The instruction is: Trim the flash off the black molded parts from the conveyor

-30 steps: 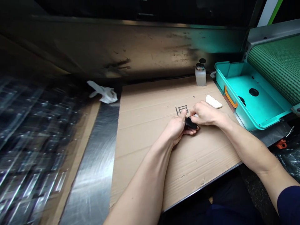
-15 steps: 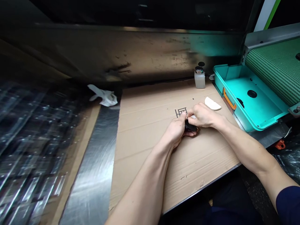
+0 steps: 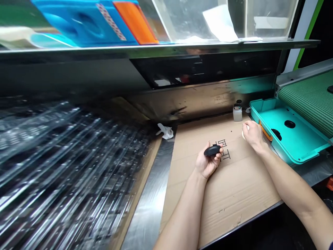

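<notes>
My left hand (image 3: 208,163) holds a smooth, black, rounded disc-like part (image 3: 212,150) tilted above the cardboard sheet (image 3: 192,194), thumb on one side and fingers curled round the other. To its right, my right hand (image 3: 253,135) is closed in a pinch, low over the cardboard. A small bit of white (image 3: 244,134) shows at its fingertips. Whether this is the half-round white pad lying there or something pinched, I cannot tell, since the hand covers most of it.
A small bottle with a dark cap (image 3: 237,113) stands at the back. The teal tray (image 3: 299,160) on the right has black parts in it, beside a green conveyor belt (image 3: 309,107). Clear plastic trays (image 3: 78,173) fill the left. A crumpled white tissue (image 3: 165,131) and a metal shelf (image 3: 156,50) are behind.
My right hand has left the black part and moved right, to where the half-round white pad lay. My left hand now holds the part tilted, more exposed. The view has swung up and left.
</notes>
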### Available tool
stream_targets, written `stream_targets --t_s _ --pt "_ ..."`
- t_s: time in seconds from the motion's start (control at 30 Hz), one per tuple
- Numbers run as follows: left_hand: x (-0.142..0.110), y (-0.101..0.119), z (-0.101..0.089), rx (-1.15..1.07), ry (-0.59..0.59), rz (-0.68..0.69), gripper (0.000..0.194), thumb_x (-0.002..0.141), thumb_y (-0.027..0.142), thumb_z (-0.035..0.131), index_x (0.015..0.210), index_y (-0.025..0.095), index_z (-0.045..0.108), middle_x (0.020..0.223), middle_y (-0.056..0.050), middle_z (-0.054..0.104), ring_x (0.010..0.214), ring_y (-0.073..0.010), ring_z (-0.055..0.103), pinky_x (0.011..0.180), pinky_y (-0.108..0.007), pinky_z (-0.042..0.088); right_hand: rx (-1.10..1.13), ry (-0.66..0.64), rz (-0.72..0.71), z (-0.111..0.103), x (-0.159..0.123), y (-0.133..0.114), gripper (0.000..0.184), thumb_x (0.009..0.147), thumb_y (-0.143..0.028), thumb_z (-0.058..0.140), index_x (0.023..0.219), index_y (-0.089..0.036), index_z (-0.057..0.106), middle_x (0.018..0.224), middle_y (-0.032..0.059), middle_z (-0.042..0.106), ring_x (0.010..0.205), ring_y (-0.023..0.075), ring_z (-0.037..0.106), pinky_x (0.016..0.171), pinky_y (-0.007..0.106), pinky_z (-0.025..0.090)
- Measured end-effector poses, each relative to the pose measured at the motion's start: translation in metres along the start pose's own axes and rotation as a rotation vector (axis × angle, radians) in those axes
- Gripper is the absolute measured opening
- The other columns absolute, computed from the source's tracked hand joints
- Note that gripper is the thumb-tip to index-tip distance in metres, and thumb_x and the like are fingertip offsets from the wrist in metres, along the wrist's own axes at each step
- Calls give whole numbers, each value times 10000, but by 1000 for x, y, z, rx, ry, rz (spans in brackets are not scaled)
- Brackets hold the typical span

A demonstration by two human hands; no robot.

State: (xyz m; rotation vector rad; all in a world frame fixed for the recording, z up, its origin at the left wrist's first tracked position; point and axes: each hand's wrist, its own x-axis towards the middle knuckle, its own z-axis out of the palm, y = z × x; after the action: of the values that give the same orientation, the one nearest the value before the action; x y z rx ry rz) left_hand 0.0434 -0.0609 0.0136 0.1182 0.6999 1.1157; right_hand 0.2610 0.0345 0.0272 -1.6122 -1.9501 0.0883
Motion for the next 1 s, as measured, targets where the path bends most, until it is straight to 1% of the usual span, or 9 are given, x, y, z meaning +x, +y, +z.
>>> stream_targets --t_s 0.17,0.23,0.37,0.43,0.5,0.6,0.73,0.83,1.0 --pt "4 -4 -1 -19 21 17 506 1086 419 268 1005 77 632 741 -103 650 489 -91 573 414 -146 509 -177 32 -75 8 0 9 433 1052 -346 421 1370 -124 615 1419 184 577 1247 322 486 1038 406 381" --pt "4 -3 -1 -4 35 36 503 1085 427 267 1015 87 632 749 -103 659 491 -95 577 407 -151 500 -246 -6 -110 7 -6 4 444 1038 -351 451 1391 -127 600 1502 190 512 1303 350 438 1060 447 370" --pt "5 -1 -2 12 63 139 489 1076 480 293 1057 129 634 824 -113 703 544 -126 638 454 -195 541 -334 -261 -32 3 -18 -9 364 1025 -356 473 1196 -135 707 1282 228 639 1183 354 533 949 451 424" --pt "7 0 -5 27 54 194 481 1070 504 307 1091 156 638 879 -117 723 612 -159 689 510 -241 584 -375 -336 39 0 -20 -10 351 1005 -360 521 1231 -155 695 1259 240 644 1186 376 539 924 464 421" --pt "9 1 -7 40 35 240 449 1067 497 331 1141 181 641 949 -122 738 708 -198 735 565 -286 611 -395 -356 63 -5 -19 -9 341 1008 -348 517 1262 -193 683 1295 233 633 1216 392 526 935 487 410" --pt "14 0 -10 10 9 305 367 1070 420 375 1213 202 633 1061 -132 742 864 -238 761 690 -354 635 -292 -325 -1 -12 -20 -17 329 1025 -316 472 1242 -206 694 1307 202 639 1205 352 539 969 459 406" --pt "19 -6 -10 -75 -13 326 337 1070 302 370 1206 154 641 1081 -140 747 942 -231 749 845 -386 620 23 -277 -208 -3 -45 -55 401 1054 -391 458 1368 -216 637 1186 132 693 1091 255 584 976 355 423" --pt "22 -12 -8 -89 -40 286 384 1069 327 371 1173 109 669 1105 -163 750 995 -237 735 940 -398 593 64 -330 -327 16 -68 -84 389 1049 -426 479 1346 -257 666 1202 127 668 1106 265 552 938 344 444" --pt "26 -20 -8 -107 -48 319 397 1074 291 342 1116 123 699 1066 -127 765 968 -191 730 990 -340 565 -82 -309 -233 27 -75 -92 418 1065 -391 412 1394 -254 631 1227 158 611 1129 292 497 921 369 458"
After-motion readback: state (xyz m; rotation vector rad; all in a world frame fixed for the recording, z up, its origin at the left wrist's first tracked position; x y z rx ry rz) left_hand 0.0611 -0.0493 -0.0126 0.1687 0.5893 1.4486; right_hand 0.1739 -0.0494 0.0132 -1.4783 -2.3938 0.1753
